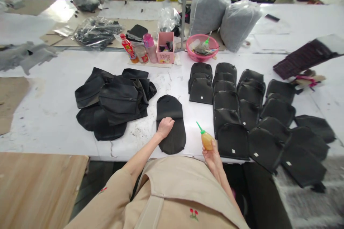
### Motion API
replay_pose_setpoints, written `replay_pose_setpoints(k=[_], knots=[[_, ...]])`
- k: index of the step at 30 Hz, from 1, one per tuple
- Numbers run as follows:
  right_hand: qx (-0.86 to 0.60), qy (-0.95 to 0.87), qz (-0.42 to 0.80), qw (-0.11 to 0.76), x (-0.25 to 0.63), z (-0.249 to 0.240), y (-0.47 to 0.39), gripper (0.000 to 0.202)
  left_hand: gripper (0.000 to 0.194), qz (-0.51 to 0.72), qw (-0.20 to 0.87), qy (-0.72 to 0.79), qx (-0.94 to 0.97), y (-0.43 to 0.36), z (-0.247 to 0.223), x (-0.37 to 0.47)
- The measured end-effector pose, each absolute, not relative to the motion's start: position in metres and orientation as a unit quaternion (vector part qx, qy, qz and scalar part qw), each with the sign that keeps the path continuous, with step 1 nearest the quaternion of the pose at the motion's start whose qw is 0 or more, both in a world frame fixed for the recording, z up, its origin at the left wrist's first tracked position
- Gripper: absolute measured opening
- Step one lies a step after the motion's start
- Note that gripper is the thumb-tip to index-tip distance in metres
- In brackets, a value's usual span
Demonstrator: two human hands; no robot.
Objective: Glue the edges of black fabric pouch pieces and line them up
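Note:
A black oblong leather-like piece point(172, 139) with rounded ends and a seam across it lies flat before me. My left hand point(166, 127) rests on its seam, fingers curled together on the material; the fingertips are partly hidden. To the right of the piece, my right hand point(212, 155) is closed around a squeeze bottle point(206, 141) of amber liquid, probably glue. The bottle's thin green nozzle points up and to the left, apart from the black piece.
A heap of black pieces point(115, 100) lies on the left. Overlapping rows of folded black pieces point(227, 107) cover the right side. Behind stand a pink basket point(202, 57), a pink box point(166, 57), a red-capped bottle point(129, 48) and a metal pole point(184, 14).

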State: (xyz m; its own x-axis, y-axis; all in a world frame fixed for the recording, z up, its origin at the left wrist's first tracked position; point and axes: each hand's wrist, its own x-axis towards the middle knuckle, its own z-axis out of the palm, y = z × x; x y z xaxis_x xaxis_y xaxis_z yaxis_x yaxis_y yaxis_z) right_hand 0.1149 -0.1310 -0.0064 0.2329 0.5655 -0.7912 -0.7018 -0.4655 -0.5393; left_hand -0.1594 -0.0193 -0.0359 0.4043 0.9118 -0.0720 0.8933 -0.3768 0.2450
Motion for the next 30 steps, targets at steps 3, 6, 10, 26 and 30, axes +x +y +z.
replay_pose_setpoints(k=[3, 6, 10, 26, 30], knots=[[-0.587, 0.065, 0.628, 0.506, 0.114, -0.001, -0.129, 0.044, 0.021, 0.065, 0.120, 0.565, 0.813, -0.022, -0.043, -0.161], [-0.579, 0.075, 0.636, 0.504, 0.113, 0.006, -0.128, 0.044, 0.024, 0.069, 0.117, 0.584, 0.801, -0.022, -0.048, -0.163], [-0.582, 0.081, 0.625, 0.513, 0.111, 0.009, -0.127, 0.044, 0.020, 0.043, 0.101, 0.598, 0.794, -0.013, -0.050, -0.160], [-0.570, 0.084, 0.586, 0.569, 0.126, 0.008, -0.131, 0.042, 0.024, 0.255, 0.354, 0.562, 0.703, 0.005, 0.048, -0.180], [-0.572, 0.100, 0.566, 0.585, 0.129, 0.009, -0.129, 0.043, 0.036, 0.244, 0.540, 0.497, 0.635, 0.029, 0.047, -0.175]])
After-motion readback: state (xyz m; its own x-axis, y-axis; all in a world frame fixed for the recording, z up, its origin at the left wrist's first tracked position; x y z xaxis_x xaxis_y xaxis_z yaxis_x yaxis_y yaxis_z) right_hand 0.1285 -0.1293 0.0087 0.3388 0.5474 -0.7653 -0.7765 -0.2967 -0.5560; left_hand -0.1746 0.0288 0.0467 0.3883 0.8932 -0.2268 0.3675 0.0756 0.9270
